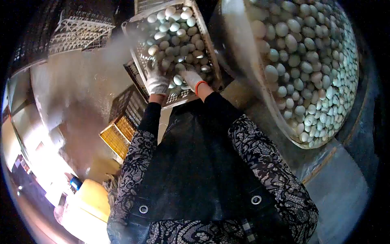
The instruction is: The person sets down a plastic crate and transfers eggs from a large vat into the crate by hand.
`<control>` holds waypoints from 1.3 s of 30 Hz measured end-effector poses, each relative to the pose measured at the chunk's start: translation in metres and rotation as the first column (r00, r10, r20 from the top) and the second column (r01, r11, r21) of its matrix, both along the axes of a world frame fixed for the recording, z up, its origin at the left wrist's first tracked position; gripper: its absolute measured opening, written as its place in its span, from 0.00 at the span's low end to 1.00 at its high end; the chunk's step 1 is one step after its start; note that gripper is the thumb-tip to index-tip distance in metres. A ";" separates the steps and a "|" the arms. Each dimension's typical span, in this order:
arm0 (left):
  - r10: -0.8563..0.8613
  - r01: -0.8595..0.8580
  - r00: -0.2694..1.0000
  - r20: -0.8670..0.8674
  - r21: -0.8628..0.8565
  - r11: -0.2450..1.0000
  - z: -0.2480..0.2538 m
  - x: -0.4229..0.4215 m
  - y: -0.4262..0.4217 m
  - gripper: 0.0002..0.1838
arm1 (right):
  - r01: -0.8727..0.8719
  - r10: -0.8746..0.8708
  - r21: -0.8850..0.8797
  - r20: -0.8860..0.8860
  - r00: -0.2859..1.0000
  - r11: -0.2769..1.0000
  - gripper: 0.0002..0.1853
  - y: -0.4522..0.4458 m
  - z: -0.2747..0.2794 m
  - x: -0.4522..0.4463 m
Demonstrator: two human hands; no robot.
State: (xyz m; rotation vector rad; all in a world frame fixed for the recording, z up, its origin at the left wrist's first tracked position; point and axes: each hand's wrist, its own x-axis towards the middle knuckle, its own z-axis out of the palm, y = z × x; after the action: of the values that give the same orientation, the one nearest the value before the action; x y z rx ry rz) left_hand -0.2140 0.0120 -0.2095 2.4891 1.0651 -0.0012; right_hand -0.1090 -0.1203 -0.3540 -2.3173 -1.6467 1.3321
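Observation:
Many pale eggs (174, 40) lie in a plastic crate (209, 49) at the top centre. Both my hands wear white gloves and reach into the crate's near end. My left hand (157, 79) is at the left side among the eggs; its fingertips are blurred against them. My right hand (191, 77) is beside it, with an egg (178, 79) between the two hands. Whether either hand grips an egg is too unclear to tell.
At the right stands a large round container (272, 106) heaped with pale eggs. A yellow crate (118, 134) sits at the lower left of my left forearm. White egg trays (79, 34) are at the upper left, and a yellow container (92, 197) is at the bottom left.

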 end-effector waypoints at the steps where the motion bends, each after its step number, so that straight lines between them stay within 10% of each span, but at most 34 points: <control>1: 0.007 -0.001 0.993 -0.116 0.049 0.999 -0.010 -0.005 0.001 0.41 | -0.002 0.002 0.207 0.000 1.000 0.978 0.21 -0.010 0.053 0.004; 4: -0.219 0.263 0.914 -0.342 0.088 0.961 0.004 -0.008 -0.005 0.40 | -0.126 0.126 -0.060 0.005 0.992 0.990 0.24 0.000 0.120 0.021; 9: -0.338 0.407 0.866 -0.369 0.127 0.904 -0.022 -0.012 -0.003 0.43 | 0.572 -0.607 -0.209 -0.205 0.768 0.793 0.30 -0.018 0.114 0.023; 12: -0.349 0.436 0.869 -0.350 0.213 0.874 0.013 0.016 -0.017 0.42 | 0.672 -0.640 0.023 -0.280 0.715 0.741 0.25 -0.046 0.126 0.019; 13: -0.055 0.051 0.948 -0.312 -0.021 0.998 0.041 0.018 -0.033 0.40 | 0.778 -0.698 0.191 -0.351 0.624 0.599 0.19 -0.059 0.144 0.015; 14: -0.173 0.180 0.981 -0.090 0.071 0.981 0.017 0.006 -0.031 0.42 | 0.778 -0.673 0.284 -0.391 0.628 0.561 0.19 -0.073 0.171 0.016; 16: -0.320 0.409 0.867 -0.383 0.177 0.895 -0.031 -0.018 -0.009 0.43 | 0.839 -0.660 0.256 -0.525 0.537 0.480 0.18 -0.099 0.243 0.021; 20: -0.358 0.443 0.856 -0.372 0.172 0.880 0.041 0.019 -0.022 0.40 | 0.767 -0.683 0.578 -0.442 0.582 0.279 0.13 -0.171 0.389 0.045; 21: -0.360 0.340 0.924 0.128 0.151 0.928 0.075 0.034 -0.032 0.32 | 0.772 -0.757 0.598 -0.397 0.519 0.216 0.13 -0.200 0.394 0.048; 24: -0.418 0.471 0.676 0.607 0.081 0.879 0.175 0.101 -0.080 0.26 | 0.835 -0.930 0.549 -0.279 0.238 0.049 0.16 -0.262 0.432 0.073; 30: -0.786 0.883 0.447 0.426 -0.069 0.464 0.253 0.223 -0.155 0.36 | 0.945 -0.963 0.209 -0.043 0.265 0.251 0.23 -0.356 0.359 0.115; 32: -0.967 0.977 0.203 0.157 0.037 0.211 0.217 0.253 -0.168 0.49 | 0.947 -0.919 0.282 -0.310 0.244 0.156 0.24 -0.354 0.341 0.119; 36: -0.922 0.977 0.191 0.337 -0.154 0.146 0.147 0.281 -0.186 0.55 | 0.955 -0.709 0.296 -0.671 0.217 0.013 0.28 -0.310 0.304 0.141; 39: -0.935 0.985 0.170 0.312 -0.039 0.166 0.122 0.287 -0.196 0.38 | 0.975 -0.738 0.221 -0.657 0.153 0.006 0.27 -0.291 0.275 0.151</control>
State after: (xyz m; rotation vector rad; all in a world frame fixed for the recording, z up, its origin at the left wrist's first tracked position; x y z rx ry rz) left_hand 0.0730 -0.1838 -0.0878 2.3716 -0.8016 -0.2233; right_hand 0.0418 -0.4113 -0.0787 -1.7516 -0.0853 0.5865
